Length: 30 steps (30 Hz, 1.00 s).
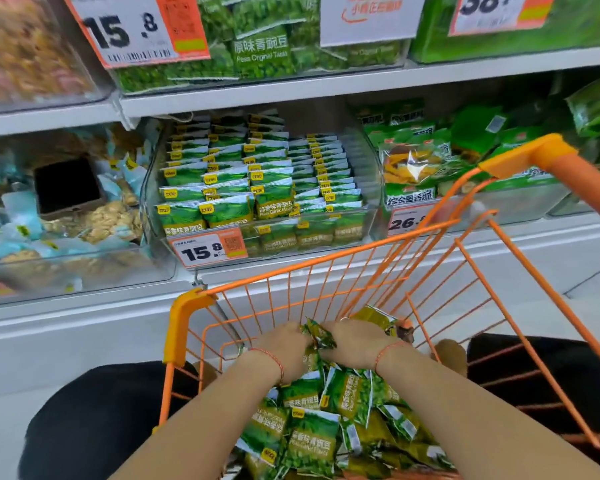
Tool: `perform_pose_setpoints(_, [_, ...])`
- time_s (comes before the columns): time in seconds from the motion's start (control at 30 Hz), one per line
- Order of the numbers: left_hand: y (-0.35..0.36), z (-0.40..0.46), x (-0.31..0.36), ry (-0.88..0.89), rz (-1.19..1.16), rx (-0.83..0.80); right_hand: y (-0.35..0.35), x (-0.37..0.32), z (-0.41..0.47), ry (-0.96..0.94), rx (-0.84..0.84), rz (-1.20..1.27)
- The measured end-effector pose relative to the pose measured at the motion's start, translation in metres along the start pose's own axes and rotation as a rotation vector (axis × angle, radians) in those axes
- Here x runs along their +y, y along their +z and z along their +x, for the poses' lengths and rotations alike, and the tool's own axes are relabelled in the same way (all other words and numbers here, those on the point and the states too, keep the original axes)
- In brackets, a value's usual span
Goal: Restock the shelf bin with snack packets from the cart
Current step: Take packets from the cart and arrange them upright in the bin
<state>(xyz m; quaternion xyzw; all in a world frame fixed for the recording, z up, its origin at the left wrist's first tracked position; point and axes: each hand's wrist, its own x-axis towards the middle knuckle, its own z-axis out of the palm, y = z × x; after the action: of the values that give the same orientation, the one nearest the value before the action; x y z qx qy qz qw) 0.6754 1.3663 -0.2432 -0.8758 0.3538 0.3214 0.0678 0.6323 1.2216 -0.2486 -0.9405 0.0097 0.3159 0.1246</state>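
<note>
Right now the snack packets (312,441), small green bags of garlic peas, lie in a loose heap at the bottom of the orange wire cart (361,268), and both hands are down inside it, at the far side of the heap. The left hand (284,344) and the right hand (354,341) are close together with a few packets (321,336) bunched between them; the fingers of both seem curled around this bunch, but the backs of the hands hide most of the fingers, so I judge this only from how the packets are crumpled. Probably the two hands work together because the bags are small and slippery, and one handful from both sides carries more at once. The shelf bin (373,216), a clear plastic box on the lower shelf just behind the cart, already holds neat rows of the same green packets, standing upright with the labels to the front. The rows on the right side sit lower than those on the left, so I think the new packets will go there. A price tag (210,249) showing 15.8 hangs on the front of this bin. The cart stands right against the shelf, which keeps the way from heap to bin short. Neighbouring bins hold other snacks.
</note>
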Motion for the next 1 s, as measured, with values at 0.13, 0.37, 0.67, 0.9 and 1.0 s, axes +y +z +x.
perform_pose_setpoints(0.13, [-0.004, -0.003, 0.002, 0.015, 0.01, 0.015, 0.0, 0.003, 0.002, -0.054, -0.007, 0.12])
perform_pose_setpoints(0.37, [-0.021, -0.015, -0.002, -0.004, -0.202, 0.026, -0.026, 0.004, -0.018, -0.027, 0.009, 0.161])
perform_pose_setpoints(0.67, [-0.078, -0.086, -0.021, 0.108, -0.89, 0.125, -0.111, 0.0, -0.111, -0.05, 0.268, 0.547])
perform_pose_setpoints(0.9, [-0.074, -0.096, 0.001, 0.062, -1.744, 0.33, -0.077, -0.02, -0.117, -0.365, 0.637, 0.732])
perform_pose_setpoints(1.0, [-0.074, -0.099, 0.006, 0.069, -1.933, 0.387, -0.071, -0.02, -0.11, -0.4, 0.641, 0.786])
